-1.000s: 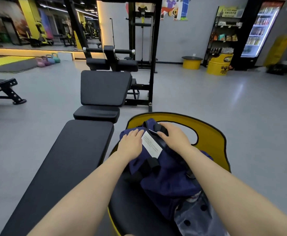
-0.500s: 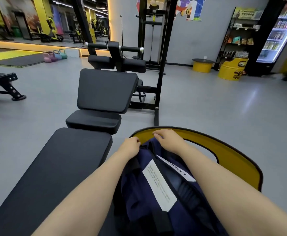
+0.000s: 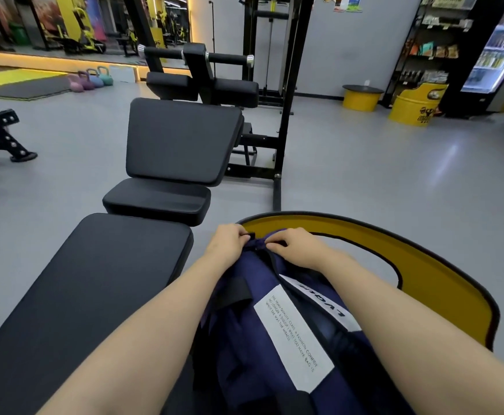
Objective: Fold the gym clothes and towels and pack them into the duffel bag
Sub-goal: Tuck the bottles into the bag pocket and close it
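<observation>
Right now both my hands sit at the far end of the bag (image 3: 274, 339), which lies lengthwise in front of me on a yellow chair (image 3: 424, 283) with a black rim. My left hand (image 3: 226, 244) has its fingers curled over the bag's far end, pinching the dark fabric just beside a small black tab. My right hand (image 3: 295, 247) is just beside it, nearly touching, fingers bent down and pinching the same gathered end of the bag. So both grips are narrow and closed on the bag's cloth; whether a zipper pull is between the fingers I cannot tell.

On top of the bag, nearer me than my hands, a white label (image 3: 294, 336) with lines of small print runs along the navy fabric, and a second white strip (image 3: 319, 301) with black lettering lies just to its right. A black strap (image 3: 232, 292) crosses the bag's left side, under my left forearm. I cannot see inside the bag from here, so the clothes and towels are hidden.

Left of the bag, the long black worktop (image 3: 89, 295) stretches away from me. Beyond the bag's far end stands a black padded seat (image 3: 181, 139) with its tilted backrest, and farther off to the left, four small kettlebells (image 3: 90, 80) rest on the grey floor (image 3: 379, 181).
</observation>
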`<action>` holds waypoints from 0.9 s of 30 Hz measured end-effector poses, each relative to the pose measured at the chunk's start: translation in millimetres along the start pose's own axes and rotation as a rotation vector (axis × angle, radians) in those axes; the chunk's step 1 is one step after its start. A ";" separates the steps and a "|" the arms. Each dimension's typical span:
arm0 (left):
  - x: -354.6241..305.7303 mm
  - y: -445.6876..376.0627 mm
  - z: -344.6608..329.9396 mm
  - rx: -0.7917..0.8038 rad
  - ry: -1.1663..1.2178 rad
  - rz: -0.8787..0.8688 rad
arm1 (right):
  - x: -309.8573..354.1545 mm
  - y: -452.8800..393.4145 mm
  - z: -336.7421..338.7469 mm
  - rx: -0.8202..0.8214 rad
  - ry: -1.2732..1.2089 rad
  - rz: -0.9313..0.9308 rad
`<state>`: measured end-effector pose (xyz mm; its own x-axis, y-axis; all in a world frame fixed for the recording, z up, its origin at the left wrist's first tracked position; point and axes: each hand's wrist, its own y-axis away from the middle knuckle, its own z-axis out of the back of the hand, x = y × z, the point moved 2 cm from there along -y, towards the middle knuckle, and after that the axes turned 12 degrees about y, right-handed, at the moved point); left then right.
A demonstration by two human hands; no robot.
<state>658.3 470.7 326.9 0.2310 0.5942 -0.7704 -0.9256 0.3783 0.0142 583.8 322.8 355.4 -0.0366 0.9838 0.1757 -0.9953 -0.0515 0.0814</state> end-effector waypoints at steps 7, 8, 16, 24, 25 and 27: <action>-4.1 0.5 17.5 -0.081 0.092 0.035 | 14.5 -14.8 -2.9 -0.109 0.031 0.003; -4.2 0.1 18.0 -0.079 0.098 0.042 | 17.7 -17.7 -3.7 -0.121 0.069 0.017; -1.2 -3.4 23.4 -0.066 0.131 0.071 | 35.9 -26.2 -8.0 -0.174 0.377 0.189; 2.2 -1.8 16.6 -0.080 0.179 0.056 | 28.4 -21.4 -11.0 -0.166 0.177 0.118; 3.0 -0.7 14.9 -0.072 0.194 0.055 | 26.8 -19.8 -12.1 -0.176 0.134 0.107; 5.0 0.9 11.5 -0.045 0.227 0.057 | 24.8 -18.4 -14.9 -0.152 0.114 0.103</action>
<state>662.0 482.1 330.4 0.1090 0.4368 -0.8929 -0.9489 0.3132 0.0374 599.9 350.7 343.7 -0.1400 0.9881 0.0629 -0.9875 -0.1347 -0.0816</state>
